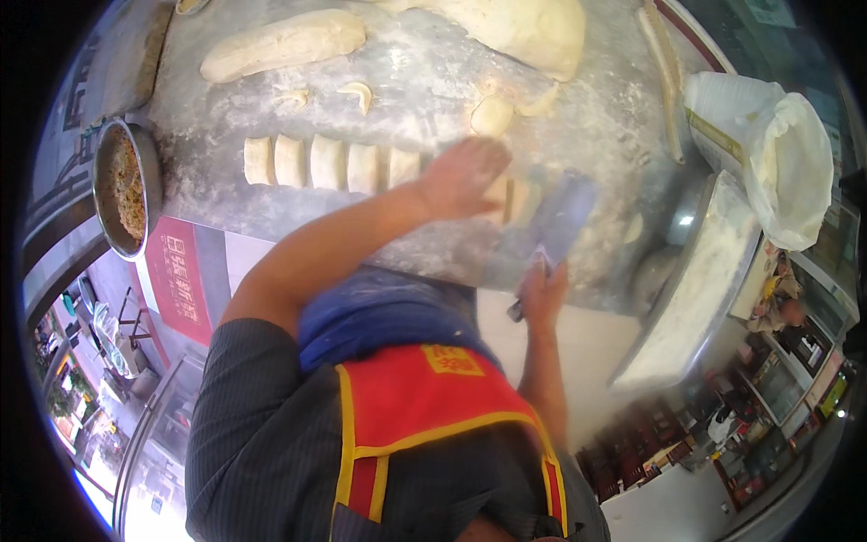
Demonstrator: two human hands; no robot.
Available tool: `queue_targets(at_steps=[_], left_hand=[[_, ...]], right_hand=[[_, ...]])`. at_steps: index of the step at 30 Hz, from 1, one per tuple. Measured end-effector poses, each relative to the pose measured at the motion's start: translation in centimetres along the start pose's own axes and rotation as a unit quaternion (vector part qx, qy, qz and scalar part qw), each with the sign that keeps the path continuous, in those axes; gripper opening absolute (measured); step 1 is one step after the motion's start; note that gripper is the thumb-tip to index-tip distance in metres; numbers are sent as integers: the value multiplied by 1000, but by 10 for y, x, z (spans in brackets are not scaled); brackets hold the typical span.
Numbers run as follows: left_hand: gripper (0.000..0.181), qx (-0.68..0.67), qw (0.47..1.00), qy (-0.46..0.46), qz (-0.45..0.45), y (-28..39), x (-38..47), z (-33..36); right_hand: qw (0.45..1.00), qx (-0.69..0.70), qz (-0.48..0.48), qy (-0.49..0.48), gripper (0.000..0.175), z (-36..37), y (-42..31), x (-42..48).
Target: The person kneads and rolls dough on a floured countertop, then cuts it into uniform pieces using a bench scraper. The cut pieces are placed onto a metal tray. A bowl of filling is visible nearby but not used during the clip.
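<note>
My left hand (pixel 467 177), blurred, is palm down at the right end of a row of cut dough pieces (pixel 326 162), its thumb spread from the fingers. It partly covers a short length of dough (pixel 518 200); whether it touches that dough is hidden. My right hand (pixel 544 291) grips the dark handle of a cleaver (pixel 563 210), whose wide blurred blade points away from me just right of that dough. Beyond my left fingers sits a small round dough piece (pixel 492 115) on the floured metal worktop (pixel 420 101).
A long dough loaf (pixel 284 44) and a large dough mass (pixel 528 34) lie at the back. A metal bowl of chopped filling (pixel 129 190) stands left. On the right are a rolling pin (pixel 664 74), an open white bag (pixel 786 156) and a flour-filled tray (pixel 704 284).
</note>
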State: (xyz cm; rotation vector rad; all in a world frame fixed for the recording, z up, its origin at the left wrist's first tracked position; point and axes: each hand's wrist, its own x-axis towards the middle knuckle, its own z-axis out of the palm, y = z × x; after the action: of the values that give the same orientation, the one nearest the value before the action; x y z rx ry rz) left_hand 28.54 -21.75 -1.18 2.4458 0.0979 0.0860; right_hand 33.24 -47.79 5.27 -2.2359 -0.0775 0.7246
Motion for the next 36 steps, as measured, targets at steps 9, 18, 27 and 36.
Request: queue_targets(at_steps=[9, 18, 27, 36], left_hand=[[95, 74, 992, -92, -47, 19, -17, 50], [80, -9, 987, 139, -80, 3, -28, 14], [57, -19, 980, 170, -102, -13, -33, -5], [16, -41, 978, 200, -42, -31, -29, 6]], right_hand=[[999, 32, 11, -27, 19, 1, 9, 0], [973, -197, -114, -26, 21, -8, 18, 5], [935, -316, -125, -102, 25, 21, 6, 26], [978, -197, -46, -43, 26, 31, -11, 7]])
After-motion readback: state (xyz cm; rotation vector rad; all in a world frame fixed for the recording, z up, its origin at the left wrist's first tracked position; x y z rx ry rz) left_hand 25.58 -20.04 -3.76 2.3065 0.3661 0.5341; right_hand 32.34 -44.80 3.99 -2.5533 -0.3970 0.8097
